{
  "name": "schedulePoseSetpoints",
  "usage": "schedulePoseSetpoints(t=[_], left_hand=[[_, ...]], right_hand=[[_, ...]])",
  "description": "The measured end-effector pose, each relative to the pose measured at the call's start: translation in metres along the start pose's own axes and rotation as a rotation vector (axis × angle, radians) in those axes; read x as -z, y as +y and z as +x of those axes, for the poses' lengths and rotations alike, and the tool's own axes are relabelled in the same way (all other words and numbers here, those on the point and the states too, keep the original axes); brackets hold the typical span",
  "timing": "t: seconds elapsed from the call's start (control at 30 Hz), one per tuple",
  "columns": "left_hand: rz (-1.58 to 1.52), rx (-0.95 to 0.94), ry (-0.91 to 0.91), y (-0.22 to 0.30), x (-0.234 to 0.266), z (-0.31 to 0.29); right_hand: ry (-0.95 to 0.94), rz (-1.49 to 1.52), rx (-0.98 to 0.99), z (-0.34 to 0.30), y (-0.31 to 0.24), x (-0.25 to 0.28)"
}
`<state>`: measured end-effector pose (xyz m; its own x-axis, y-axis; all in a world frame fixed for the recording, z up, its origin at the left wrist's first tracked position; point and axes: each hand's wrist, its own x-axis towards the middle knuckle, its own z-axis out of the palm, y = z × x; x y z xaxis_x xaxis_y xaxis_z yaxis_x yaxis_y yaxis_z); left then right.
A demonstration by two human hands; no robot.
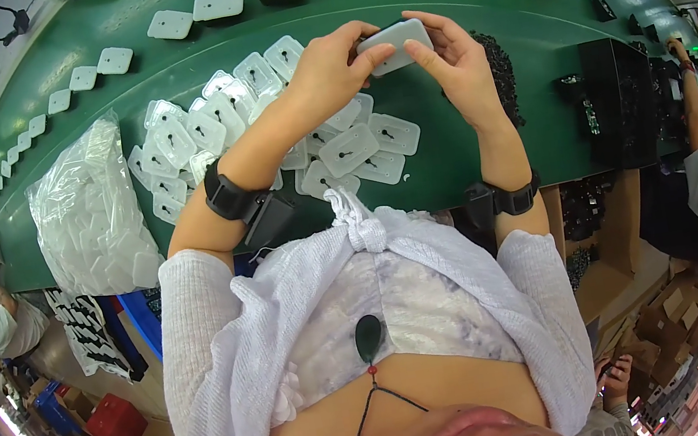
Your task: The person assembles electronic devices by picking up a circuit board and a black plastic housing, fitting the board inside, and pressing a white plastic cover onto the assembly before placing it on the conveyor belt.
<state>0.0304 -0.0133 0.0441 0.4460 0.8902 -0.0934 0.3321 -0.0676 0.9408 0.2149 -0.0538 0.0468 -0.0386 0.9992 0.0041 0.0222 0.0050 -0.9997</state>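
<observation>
Left hand (pixel 332 72) and right hand (pixel 460 66) both on one pale rounded case (pixel 397 46), held up over the green worktop (pixel 439 146). Fingers of both clamped on its ends, thumbs on the near face; far-side fingertips partly hidden behind it. Dark strip along far edge, too small to make out. Left forearm covers part of the translucent covers pile (pixel 217 120). Right hand and wrist partly block the dark heap (pixel 501 73); pieces unreadable. Clear bag (pixel 91 216) at left, contents blurred by creased plastic.
</observation>
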Motion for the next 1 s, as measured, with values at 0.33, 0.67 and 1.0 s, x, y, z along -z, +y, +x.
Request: schedulePoseSetpoints(t=[0.33,0.67,1.0], left_hand=[[0.038,-0.039,0.007,-0.003,-0.003,-0.005],[0.372,-0.083,0.303,-0.026,0.047,0.008],[0.709,-0.107,0.311,-0.036,0.060,-0.007]], right_hand=[[0.025,0.063,0.045,-0.002,0.004,-0.004],[-0.004,-0.094,0.066,0.055,-0.003,0.017],[-0.244,-1.252,0.553,0.130,-0.003,0.035]])
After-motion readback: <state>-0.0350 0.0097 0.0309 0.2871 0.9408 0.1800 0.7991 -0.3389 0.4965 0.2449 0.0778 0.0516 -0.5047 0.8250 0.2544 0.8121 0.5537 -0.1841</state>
